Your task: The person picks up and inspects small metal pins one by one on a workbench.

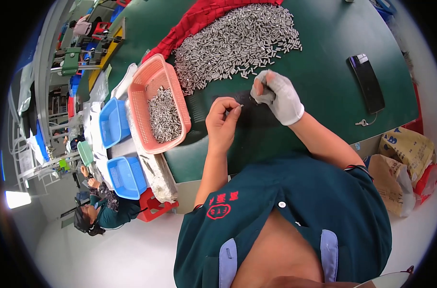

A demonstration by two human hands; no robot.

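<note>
Your bare left hand (222, 122) pinches a small piece (241, 105) over the green surface (324, 72); your gloved right hand (280, 98) is curled beside it, grip unclear. Metal cylinders (237, 41) heaped beyond both, more in the pink basket (152, 74) at left.

Workroom around a dark green desk (324, 48)
Pale floor (108, 259) below; red plastic stool (149, 199) left; bright white light (18, 199) at far left.

The small cylinders (237, 41) look like shiny metal, the pink basket (138, 96) perforated, smooth plastic. The worktop (324, 50) has a smooth, faintly glossy surface; the red sheet (182, 30) is cloth, the glove (288, 103) matt fabric.
</note>
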